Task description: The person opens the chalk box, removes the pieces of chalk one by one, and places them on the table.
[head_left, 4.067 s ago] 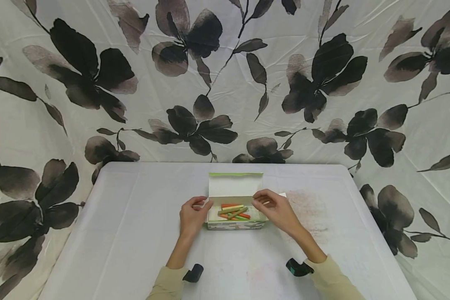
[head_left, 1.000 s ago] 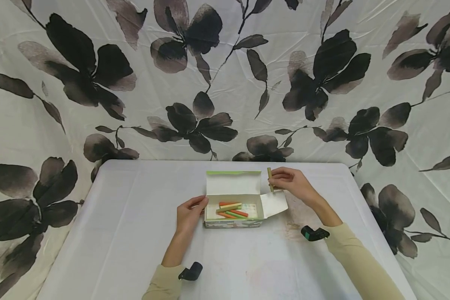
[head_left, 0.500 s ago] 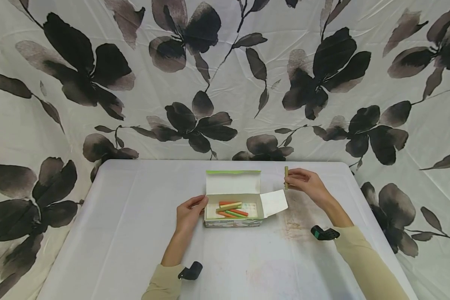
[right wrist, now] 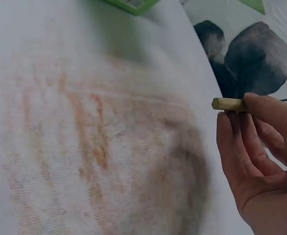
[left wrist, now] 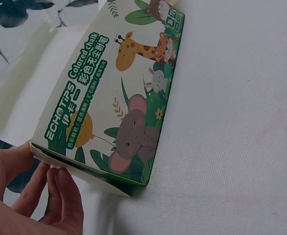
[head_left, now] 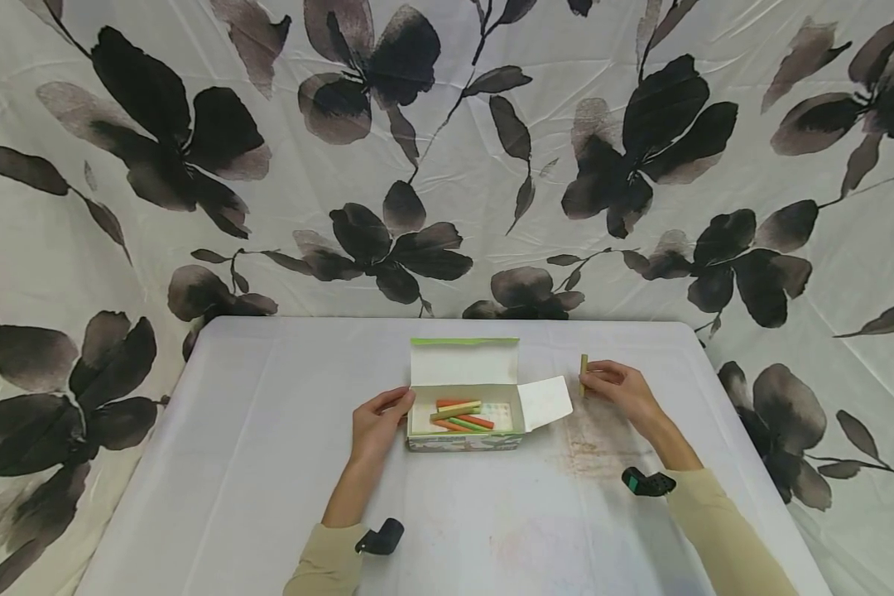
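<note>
The chalk stick [head_left: 583, 374], olive-coloured, stands upright in the pinch of the right hand [head_left: 622, 389], off to the right of the open chalk box [head_left: 465, 430] that the left hand [head_left: 376, 424] grips at its left end; more sticks [head_left: 460, 415] lie inside the box, between the two hands, and the hands are well apart on the white tablecloth [head_left: 231, 463]. From the left wrist, the left hand [left wrist: 31, 191] has thumb and fingers curled round the box's [left wrist: 119, 103] corner, its printed animals facing the camera. From the right wrist, the right hand [right wrist: 261, 156] pinches the chalk stick [right wrist: 229, 104] between thumb and fingertips, above an orange-brown smudge [right wrist: 99, 147] on the cloth [right wrist: 26, 29].
</note>
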Demonstrator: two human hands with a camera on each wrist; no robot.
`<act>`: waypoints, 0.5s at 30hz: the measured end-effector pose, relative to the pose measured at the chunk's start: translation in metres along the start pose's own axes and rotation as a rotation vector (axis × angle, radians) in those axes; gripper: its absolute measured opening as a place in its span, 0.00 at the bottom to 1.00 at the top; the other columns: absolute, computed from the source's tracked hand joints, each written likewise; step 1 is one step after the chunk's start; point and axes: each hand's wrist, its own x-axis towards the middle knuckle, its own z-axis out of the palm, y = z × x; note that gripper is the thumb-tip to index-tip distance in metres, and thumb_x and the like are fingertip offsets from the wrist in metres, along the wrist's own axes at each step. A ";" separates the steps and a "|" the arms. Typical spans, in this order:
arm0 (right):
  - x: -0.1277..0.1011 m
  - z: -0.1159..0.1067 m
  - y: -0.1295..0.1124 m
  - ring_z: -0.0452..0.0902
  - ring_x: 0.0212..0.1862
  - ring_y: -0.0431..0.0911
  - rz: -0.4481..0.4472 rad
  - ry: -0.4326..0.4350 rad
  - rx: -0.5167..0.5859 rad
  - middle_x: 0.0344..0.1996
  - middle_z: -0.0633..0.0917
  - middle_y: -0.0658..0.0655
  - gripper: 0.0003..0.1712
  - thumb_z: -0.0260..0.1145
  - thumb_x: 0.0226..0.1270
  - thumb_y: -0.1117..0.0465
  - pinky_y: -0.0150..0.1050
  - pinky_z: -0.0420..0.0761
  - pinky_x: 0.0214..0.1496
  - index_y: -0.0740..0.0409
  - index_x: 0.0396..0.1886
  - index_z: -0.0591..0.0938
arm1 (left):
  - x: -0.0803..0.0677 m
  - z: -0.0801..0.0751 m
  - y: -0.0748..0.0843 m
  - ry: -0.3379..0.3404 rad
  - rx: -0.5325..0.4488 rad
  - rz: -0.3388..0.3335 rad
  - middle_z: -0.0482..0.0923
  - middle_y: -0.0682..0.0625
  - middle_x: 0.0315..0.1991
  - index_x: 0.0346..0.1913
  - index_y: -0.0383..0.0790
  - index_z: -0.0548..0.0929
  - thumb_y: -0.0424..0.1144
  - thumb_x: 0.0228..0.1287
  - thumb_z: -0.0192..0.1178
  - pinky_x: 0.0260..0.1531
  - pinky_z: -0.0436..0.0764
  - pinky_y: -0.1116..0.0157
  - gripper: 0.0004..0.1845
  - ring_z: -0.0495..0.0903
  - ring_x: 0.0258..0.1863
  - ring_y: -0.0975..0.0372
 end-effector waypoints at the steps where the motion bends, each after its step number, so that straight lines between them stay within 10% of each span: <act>1: 0.000 0.000 0.003 0.84 0.45 0.35 0.004 0.002 -0.028 0.54 0.85 0.63 0.32 0.69 0.75 0.54 0.41 0.83 0.57 0.70 0.67 0.74 | 0.000 0.000 0.000 0.000 0.001 -0.002 0.85 0.45 0.41 0.53 0.28 0.86 0.35 0.65 0.72 0.35 0.84 0.73 0.17 0.86 0.38 0.57; 15: -0.002 0.010 0.025 0.86 0.43 0.56 -0.029 0.150 -0.375 0.38 0.89 0.65 0.20 0.73 0.70 0.59 0.44 0.84 0.45 0.73 0.49 0.84 | 0.002 -0.001 -0.001 0.005 0.013 -0.003 0.86 0.46 0.40 0.53 0.29 0.87 0.35 0.65 0.72 0.33 0.83 0.74 0.17 0.85 0.36 0.60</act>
